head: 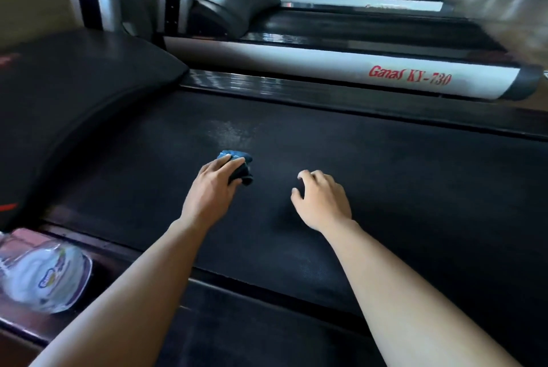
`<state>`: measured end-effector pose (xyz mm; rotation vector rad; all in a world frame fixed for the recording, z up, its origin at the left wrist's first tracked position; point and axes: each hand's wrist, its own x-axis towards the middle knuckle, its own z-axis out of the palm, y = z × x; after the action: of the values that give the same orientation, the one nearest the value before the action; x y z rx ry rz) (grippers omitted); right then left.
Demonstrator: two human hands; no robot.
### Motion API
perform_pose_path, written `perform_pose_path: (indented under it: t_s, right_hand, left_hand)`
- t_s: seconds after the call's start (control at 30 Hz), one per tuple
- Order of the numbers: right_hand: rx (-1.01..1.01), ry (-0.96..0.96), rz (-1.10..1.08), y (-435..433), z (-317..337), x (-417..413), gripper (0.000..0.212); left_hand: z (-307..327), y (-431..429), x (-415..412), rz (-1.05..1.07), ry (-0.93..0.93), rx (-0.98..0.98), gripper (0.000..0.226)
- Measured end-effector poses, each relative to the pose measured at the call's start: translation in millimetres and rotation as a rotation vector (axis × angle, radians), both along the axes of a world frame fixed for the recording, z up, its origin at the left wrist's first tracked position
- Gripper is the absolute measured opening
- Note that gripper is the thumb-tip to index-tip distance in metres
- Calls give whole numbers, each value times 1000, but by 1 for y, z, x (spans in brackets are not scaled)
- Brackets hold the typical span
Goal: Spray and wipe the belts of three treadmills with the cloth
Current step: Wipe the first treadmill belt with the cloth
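At the near left, a clear plastic bottle point(44, 272) with a printed label lay on the dark side rail point(112, 251) of the nearest treadmill. Both forearms reached forward over the black belt point(385, 189). The right hand point(321, 199) rested on the belt with fingers curled and held nothing. To its left, the left hand point(215, 186) was clamped on a bunched blue cloth point(240, 166), pressing it against the belt. Just beyond the cloth, a pale damp patch point(229, 129) marked the belt. Farther off, the neighbouring treadmill's grey side rail point(326, 66) carried red lettering reading "Ganas KY-730".
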<state>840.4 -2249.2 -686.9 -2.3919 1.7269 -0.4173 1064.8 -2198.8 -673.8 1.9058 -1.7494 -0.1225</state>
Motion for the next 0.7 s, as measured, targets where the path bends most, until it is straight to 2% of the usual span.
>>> perform_pose_path:
  t_s: [0.33,0.47,0.7]
  right_hand:
    - [19,-68,58,-38,-18,109,42]
    - [64,-26,70,-54,-34,142,48]
    - [116,44,33,-82,-53,173,54]
  left_hand:
    - [-17,-15,104,227,54,-4,46]
    - [-31,-17,133,312,102,36,46]
    - [-71,-24,166,370,72,142,46]
